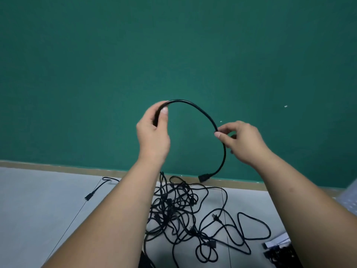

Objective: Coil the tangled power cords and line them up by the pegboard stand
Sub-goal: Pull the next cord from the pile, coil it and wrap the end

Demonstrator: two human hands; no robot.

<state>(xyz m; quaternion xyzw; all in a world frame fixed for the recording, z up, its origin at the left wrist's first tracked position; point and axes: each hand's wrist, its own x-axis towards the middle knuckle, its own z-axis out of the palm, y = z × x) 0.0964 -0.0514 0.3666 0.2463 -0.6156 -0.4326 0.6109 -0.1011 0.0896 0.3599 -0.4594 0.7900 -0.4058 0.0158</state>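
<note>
Power cord (195,106), black, is held up in an arch across the middle of the frame, in front of a green wall (173,45). The left hand (152,130) grips one end of the arch at centre left, its fingers curled round the cord and its thumb lying along it. The right hand (243,142) pinches the cord between thumb and forefinger at centre right. From that pinch the cord hangs down and curves left to a blocky black connector (202,178), which dangles just above the tan strip (58,166) at the foot of the wall. Any marking on the cord or the connector is too small to read.

Below the hands, in the lower centre, a tangle of black cords (179,206) lies on a pale grey surface (38,209) crossed by thin seams; whether that is a floor or a bench cannot be told. Loops spread out of the tangle toward the lower right, and a pronged plug (217,217) shows among them. The left forearm crosses in front of the tangle's left side and hides part of it.

Apart from the pile, at centre left, a single thin black lead (96,190) lies with its plug end pointing toward the lower left.

At the lower right edge sit some dark objects with a white strip (280,252), too blurred to name, and above them a pale dotted panel (349,198) is cut off by the frame. Two small white specks (286,106) mark the wall at centre right.
</note>
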